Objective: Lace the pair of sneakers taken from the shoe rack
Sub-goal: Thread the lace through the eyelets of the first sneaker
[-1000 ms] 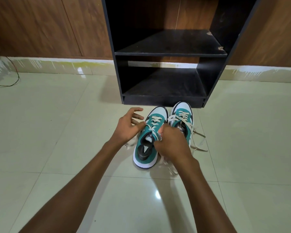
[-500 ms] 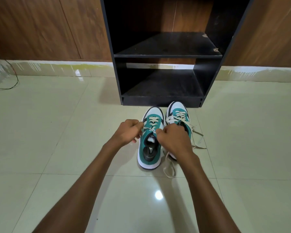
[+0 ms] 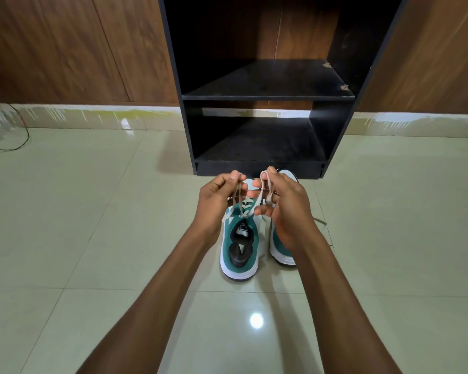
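Left hand (image 3: pixel 216 201) pinches one loop of the cream lace (image 3: pixel 238 188) between thumb and forefinger; right hand (image 3: pixel 284 209) pinches the other end, folded over its fingertips. Both are raised above the left sneaker (image 3: pixel 239 238), apart from each other, lace ends running down and meeting near the top eyelets.

I read this as bow-tying on the left sneaker. It lies directly below and between the hands, slightly nearer the left. Long axis runs away from me, toe toward the black shoe rack (image 3: pixel 260 98), heel opening toward me.

The right sneaker (image 3: pixel 280 247) sits just beside it, parallel, same heading, mostly hidden under my right wrist; a loose lace end trails out on the floor tiles (image 3: pixel 92 211) to its right. Its lacing state I cannot tell.

Next move, by my judgement: cross the loops above the tongue.
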